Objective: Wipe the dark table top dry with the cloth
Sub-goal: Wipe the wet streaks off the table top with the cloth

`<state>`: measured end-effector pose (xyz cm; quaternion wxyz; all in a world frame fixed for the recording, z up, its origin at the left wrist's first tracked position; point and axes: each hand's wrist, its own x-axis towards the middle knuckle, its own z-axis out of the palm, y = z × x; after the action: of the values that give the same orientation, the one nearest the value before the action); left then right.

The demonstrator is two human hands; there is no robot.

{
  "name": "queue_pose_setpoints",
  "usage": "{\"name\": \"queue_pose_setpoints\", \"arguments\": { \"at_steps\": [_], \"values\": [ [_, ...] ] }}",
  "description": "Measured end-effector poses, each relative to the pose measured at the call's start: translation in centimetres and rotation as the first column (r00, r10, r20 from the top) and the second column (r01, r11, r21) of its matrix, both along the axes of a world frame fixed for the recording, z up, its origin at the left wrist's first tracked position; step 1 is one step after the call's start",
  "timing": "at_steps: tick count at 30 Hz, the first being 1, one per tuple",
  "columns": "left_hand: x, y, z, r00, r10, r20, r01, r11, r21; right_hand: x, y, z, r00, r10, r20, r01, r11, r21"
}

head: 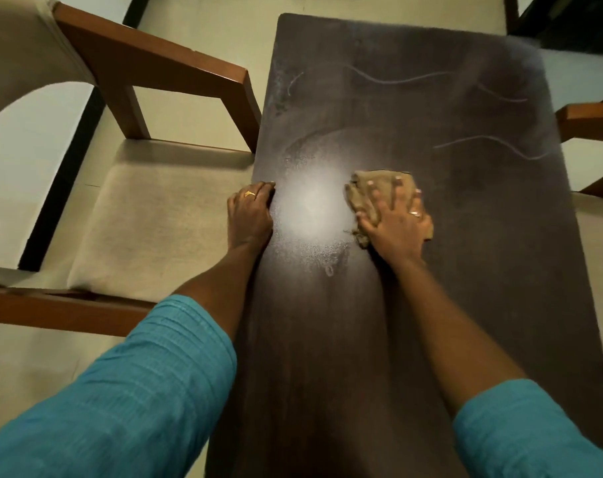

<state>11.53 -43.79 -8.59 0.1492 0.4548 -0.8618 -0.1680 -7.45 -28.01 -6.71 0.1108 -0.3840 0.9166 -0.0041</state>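
Note:
The dark table top (431, 108) runs away from me, long and narrow. A bright patch of fine droplets (310, 205) shines in its middle, and thin wet streaks curve across the far half. My right hand (395, 220) lies flat, fingers spread, pressing a crumpled tan cloth (364, 193) onto the table just right of the wet patch. My left hand (250, 213) grips the table's left edge, fingers curled over it, level with the cloth.
A wooden armchair (148, 208) with a beige seat cushion stands tight against the table's left side. Another chair's wooden arm (590, 120) reaches in at the right edge. Pale tiled floor lies beyond the far end.

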Motion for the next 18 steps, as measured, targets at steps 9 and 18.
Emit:
{"name": "queue_pose_setpoints", "arguments": {
  "at_steps": [9, 18],
  "values": [
    [-0.1, 0.4, -0.5, 0.999, 0.027, 0.031, -0.023, 0.994, -0.103, 3.4, 1.1, -0.5, 0.893, -0.451, 0.010, 0.450, 0.889, -0.089],
    [0.0, 0.8, 0.7, 0.991, 0.005, 0.135, 0.005, 0.998, -0.069, 13.3, 1.5, -0.5, 0.987, 0.162, -0.011, -0.162, 0.978, -0.128]
  ]
}}
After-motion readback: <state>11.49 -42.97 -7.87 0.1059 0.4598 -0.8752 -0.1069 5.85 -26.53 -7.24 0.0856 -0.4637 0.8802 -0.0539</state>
